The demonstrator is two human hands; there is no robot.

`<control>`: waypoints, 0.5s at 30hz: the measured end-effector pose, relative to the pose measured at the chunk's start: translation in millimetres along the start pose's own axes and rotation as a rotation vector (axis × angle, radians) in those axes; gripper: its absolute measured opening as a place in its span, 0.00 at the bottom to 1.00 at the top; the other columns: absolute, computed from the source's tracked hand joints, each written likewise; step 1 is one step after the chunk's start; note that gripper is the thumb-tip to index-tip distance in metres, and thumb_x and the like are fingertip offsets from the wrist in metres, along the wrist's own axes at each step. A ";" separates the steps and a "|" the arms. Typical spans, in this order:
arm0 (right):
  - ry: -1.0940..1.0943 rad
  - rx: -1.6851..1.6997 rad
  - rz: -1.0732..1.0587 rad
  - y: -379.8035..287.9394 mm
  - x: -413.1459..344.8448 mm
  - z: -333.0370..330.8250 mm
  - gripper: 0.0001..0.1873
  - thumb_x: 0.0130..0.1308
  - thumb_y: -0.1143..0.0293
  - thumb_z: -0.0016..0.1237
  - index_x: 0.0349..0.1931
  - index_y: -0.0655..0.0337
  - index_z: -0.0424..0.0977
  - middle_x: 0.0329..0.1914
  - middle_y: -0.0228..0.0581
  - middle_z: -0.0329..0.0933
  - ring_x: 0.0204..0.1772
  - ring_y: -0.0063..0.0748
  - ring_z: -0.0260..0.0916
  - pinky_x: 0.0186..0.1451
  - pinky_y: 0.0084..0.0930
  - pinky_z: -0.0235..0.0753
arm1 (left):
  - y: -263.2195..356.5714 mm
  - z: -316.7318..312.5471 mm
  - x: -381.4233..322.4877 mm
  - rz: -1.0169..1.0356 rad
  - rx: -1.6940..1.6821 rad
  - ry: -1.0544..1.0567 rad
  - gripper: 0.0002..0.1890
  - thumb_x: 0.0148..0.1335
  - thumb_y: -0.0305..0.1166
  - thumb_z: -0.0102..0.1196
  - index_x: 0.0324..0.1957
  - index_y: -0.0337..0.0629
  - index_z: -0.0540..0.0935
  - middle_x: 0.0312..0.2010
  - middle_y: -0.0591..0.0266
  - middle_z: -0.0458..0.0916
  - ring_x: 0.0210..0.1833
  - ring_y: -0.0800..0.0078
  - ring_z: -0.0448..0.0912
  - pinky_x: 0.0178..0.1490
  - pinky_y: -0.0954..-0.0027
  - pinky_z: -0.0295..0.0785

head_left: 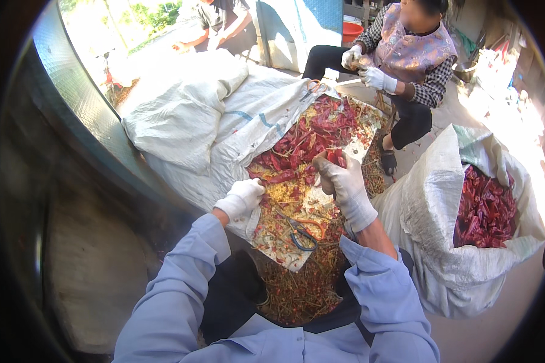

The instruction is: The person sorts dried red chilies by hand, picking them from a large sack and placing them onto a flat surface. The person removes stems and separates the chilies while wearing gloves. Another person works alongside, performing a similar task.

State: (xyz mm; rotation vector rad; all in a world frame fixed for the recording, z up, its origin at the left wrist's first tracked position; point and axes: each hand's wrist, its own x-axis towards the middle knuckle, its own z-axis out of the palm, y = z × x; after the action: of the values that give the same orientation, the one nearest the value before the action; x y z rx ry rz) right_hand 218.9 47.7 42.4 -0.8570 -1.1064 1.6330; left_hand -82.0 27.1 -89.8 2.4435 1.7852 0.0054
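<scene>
Dried red chili peppers (299, 140) lie in a heap on a low work surface before me, among yellow seeds and stem bits. My right hand (345, 186), in a white glove with a dirty thumb, is closed around red chili pieces at the right of the heap. At the left edge of the heap is my left hand (241, 198), gloved too, its fingers curled by the edge of a white woven sack (181, 131); whether it pinches something cannot be made out. Scissors (305, 233) with orange and blue handles rest on the seeds nearer to me.
An open woven sack (427, 199) of chilies (486, 211) stands at my right. Stems and scraps (299, 290) cover the floor between my legs. A person (413, 50) with gloved hands sits across at the right, another (222, 22) at the back left. A red basin (352, 31) is behind.
</scene>
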 end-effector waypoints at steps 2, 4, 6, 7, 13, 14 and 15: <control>0.003 0.047 0.009 1.4 0.0 -1.7 0.07 0.65 0.72 0.60 0.38 0.64 0.78 0.18 0.25 0.68 0.15 0.16 0.57 0.18 0.19 0.52 | 0.5 -0.7 2.0 -0.033 -0.030 0.064 0.09 0.60 0.34 0.60 0.41 0.48 0.88 0.38 0.55 0.83 0.43 0.51 0.84 0.47 0.53 0.80; 0.058 0.048 0.017 4.5 2.1 0.3 0.09 0.66 0.69 0.62 0.40 0.62 0.77 0.20 0.24 0.69 0.16 0.13 0.55 0.18 0.18 0.50 | 3.9 -8.9 4.8 -0.062 -0.191 0.233 0.09 0.60 0.34 0.61 0.41 0.47 0.88 0.36 0.54 0.84 0.41 0.50 0.84 0.46 0.55 0.80; 0.146 0.016 0.050 7.1 4.2 3.4 0.11 0.69 0.67 0.62 0.42 0.62 0.77 0.21 0.24 0.70 0.16 0.11 0.55 0.18 0.17 0.50 | 10.6 -26.9 9.9 -0.085 -0.325 0.354 0.10 0.62 0.31 0.63 0.44 0.40 0.88 0.32 0.57 0.87 0.34 0.56 0.86 0.40 0.63 0.80; 0.118 -0.023 0.032 8.0 5.4 5.0 0.10 0.69 0.67 0.61 0.43 0.63 0.77 0.21 0.24 0.71 0.16 0.11 0.55 0.18 0.17 0.50 | 17.2 -37.0 10.8 -0.123 -0.607 0.391 0.10 0.64 0.31 0.62 0.45 0.38 0.87 0.32 0.58 0.87 0.33 0.60 0.86 0.38 0.64 0.80; -0.027 -0.256 0.014 12.2 7.6 14.5 0.08 0.71 0.68 0.59 0.44 0.63 0.82 0.31 0.28 0.82 0.27 0.13 0.68 0.30 0.17 0.67 | 62.7 -91.8 0.7 -0.153 -1.455 0.306 0.14 0.70 0.29 0.61 0.50 0.26 0.83 0.32 0.58 0.88 0.29 0.76 0.85 0.30 0.77 0.78; -0.062 -0.322 -0.015 12.2 6.5 14.0 0.09 0.70 0.69 0.60 0.45 0.63 0.84 0.32 0.26 0.81 0.31 0.12 0.68 0.34 0.17 0.68 | 68.3 -95.4 -1.2 -0.143 -1.458 0.292 0.14 0.70 0.30 0.61 0.50 0.26 0.83 0.31 0.57 0.87 0.28 0.76 0.85 0.29 0.77 0.78; -0.068 -0.315 0.033 13.2 6.6 15.4 0.10 0.69 0.70 0.60 0.47 0.64 0.83 0.33 0.26 0.81 0.31 0.14 0.68 0.34 0.18 0.68 | 72.2 -98.4 -0.7 -0.130 -1.461 0.278 0.15 0.70 0.30 0.61 0.50 0.25 0.83 0.30 0.57 0.87 0.27 0.76 0.85 0.29 0.78 0.78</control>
State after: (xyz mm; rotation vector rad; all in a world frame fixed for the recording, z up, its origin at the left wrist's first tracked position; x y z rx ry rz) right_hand 198.8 48.0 35.1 -1.0306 -1.4291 1.5469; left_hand -20.6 13.7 14.9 1.2515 1.1732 1.1861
